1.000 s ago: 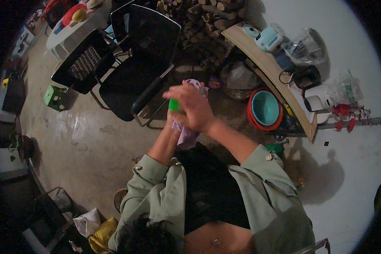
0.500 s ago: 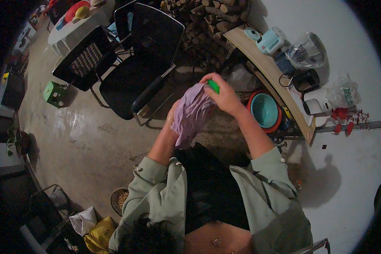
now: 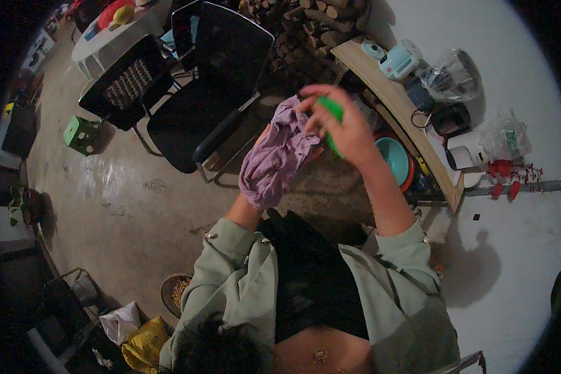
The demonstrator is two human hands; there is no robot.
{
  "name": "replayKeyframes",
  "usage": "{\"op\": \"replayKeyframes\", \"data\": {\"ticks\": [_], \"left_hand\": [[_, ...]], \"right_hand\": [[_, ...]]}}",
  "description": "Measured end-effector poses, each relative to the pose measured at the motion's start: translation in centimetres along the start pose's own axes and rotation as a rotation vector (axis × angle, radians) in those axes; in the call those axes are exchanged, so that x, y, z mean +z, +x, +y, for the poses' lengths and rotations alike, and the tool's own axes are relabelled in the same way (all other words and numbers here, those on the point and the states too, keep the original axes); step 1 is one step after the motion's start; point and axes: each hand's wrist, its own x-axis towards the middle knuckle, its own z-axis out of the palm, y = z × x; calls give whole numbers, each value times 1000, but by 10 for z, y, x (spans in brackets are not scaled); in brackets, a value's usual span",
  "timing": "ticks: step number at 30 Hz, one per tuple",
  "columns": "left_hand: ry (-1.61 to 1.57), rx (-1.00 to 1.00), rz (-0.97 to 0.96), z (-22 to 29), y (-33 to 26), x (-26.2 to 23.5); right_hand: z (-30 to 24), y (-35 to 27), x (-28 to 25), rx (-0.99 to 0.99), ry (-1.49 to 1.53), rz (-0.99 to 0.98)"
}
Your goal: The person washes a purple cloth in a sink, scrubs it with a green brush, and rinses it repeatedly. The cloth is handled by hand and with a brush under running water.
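A crumpled light-purple cloth (image 3: 269,169) is draped over my left hand (image 3: 262,134) in front of my body. The cloth hides most of that hand and its fingers; a sliver of skin shows along its edge. My right hand (image 3: 350,134) is at the cloth's upper right end, smeared by motion, its fingers curled loosely toward the cloth. In its grasp is a bright green, elongated object (image 3: 331,110), partly covered by the fingers and too blurred to name.
A black armchair (image 3: 190,118) stands ahead to the left, a green stool (image 3: 79,135) beyond it. To the right are a wooden counter (image 3: 411,128) with appliances and a turquoise basin (image 3: 392,159) below. Stacked firewood (image 3: 305,31) lies at the back; a basket (image 3: 173,293) sits near left.
My right hand has risen and shifted slightly right, its fingers loosening and baring more of the green object. The cloth has shifted left and spread over my left hand.
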Motion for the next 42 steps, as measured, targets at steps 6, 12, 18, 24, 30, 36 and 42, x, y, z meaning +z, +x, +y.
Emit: {"op": "replayKeyframes", "data": {"ticks": [6,12,18,24,30,36,42], "left_hand": [[-209,-59,50,0,-8,5],[65,21,243,-17,-21,-17],[142,24,266,-24,-21,-16],[-17,31,73,-17,2,-17],[39,30,138,-24,2,-27],[54,43,125,-23,7,-27],[167,65,251,-23,-12,-9]], "right_hand": [[28,-19,60,-467,-352,151],[82,6,66,-593,-706,-100],[80,25,49,-329,-640,91],[81,-46,114,-882,-643,-158],[70,17,60,-685,-661,-35],[72,-1,63,-568,-612,175],[86,-36,78,-700,-517,-148]]}}
